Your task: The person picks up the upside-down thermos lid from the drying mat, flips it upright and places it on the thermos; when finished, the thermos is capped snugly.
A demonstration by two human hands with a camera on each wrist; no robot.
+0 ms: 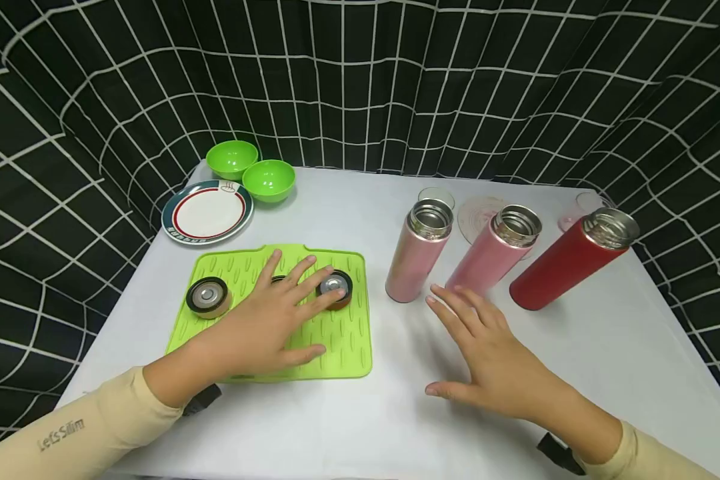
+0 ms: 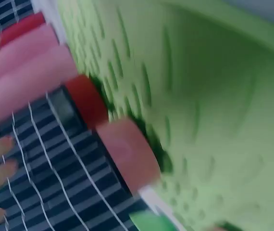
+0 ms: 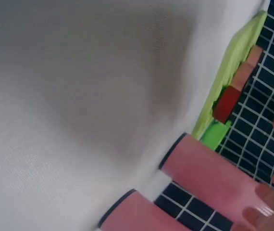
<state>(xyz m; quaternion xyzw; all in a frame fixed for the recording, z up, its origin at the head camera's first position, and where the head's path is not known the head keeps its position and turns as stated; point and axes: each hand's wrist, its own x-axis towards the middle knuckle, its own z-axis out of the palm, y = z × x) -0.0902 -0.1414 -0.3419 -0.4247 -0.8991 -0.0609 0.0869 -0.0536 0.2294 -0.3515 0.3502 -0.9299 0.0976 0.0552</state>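
My left hand (image 1: 270, 320) is spread, fingers apart, above a green silicone mat (image 1: 345, 350). Three bottle lids lie on it upside down: a pink-sided lid (image 1: 207, 297) left of the hand, a middle lid (image 1: 278, 279) mostly hidden behind the fingers, and a red lid (image 1: 335, 285) by the fingertips. Whether the fingers touch that one I cannot tell. Loosely stretched, my right hand (image 1: 498, 360) is in front of two open pink bottles, the left one (image 1: 417, 257) and the middle one (image 1: 492, 253). An open red bottle (image 1: 564, 263) stands further right.
At the back left are a rimmed plate (image 1: 210, 212) and two green bowls, one (image 1: 232, 159) behind the other (image 1: 269, 180). Behind the bottles sit a clear glass (image 1: 436, 195), a round patterned coaster (image 1: 471, 215) and a pinkish glass (image 1: 585, 203). Black gridded cloth (image 1: 348, 87) surrounds the white table.
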